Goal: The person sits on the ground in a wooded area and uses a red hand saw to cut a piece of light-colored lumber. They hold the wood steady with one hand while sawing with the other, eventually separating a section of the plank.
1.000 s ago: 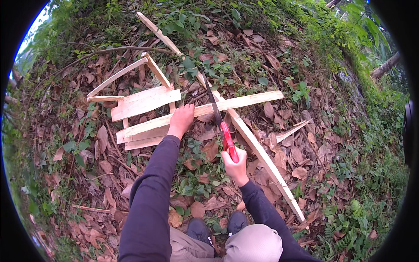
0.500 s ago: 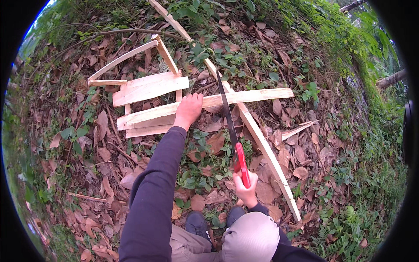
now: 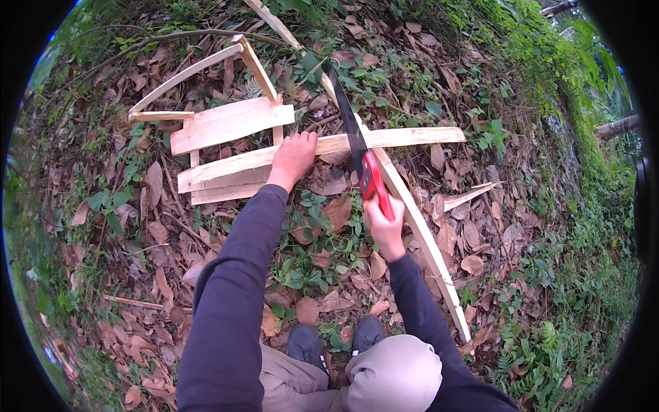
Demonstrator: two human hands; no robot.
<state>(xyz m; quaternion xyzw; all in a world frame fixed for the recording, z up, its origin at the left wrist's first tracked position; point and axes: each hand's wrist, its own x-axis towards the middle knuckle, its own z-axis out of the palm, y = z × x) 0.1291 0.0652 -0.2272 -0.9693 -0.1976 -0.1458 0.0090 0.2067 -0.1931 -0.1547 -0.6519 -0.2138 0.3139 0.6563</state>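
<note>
My right hand [image 3: 386, 223] grips the red handle of a handsaw [image 3: 349, 123]. The dark blade lies across a pale wooden plank [image 3: 419, 136], just left of where that plank crosses a long wooden strip [image 3: 429, 254]. My left hand [image 3: 295, 159] is closed over the same plank, left of the blade, and presses on it. Under and behind the plank's left part lies a wooden frame made of a wide board [image 3: 233, 126], a lower board [image 3: 230, 194] and thin bars. Whether the blade has cut into the plank, I cannot tell.
Dry brown leaves and low green plants cover the ground. A split wood sliver [image 3: 470, 197] lies to the right. Along the far left runs a thin bent branch [image 3: 178, 37]. My shoes [image 3: 307, 345] stand at the near edge, below a bent knee [image 3: 392, 376].
My right hand has pushed the saw forward, away from me, so its handle is now close to the plank. My left hand keeps its hold on the plank.
</note>
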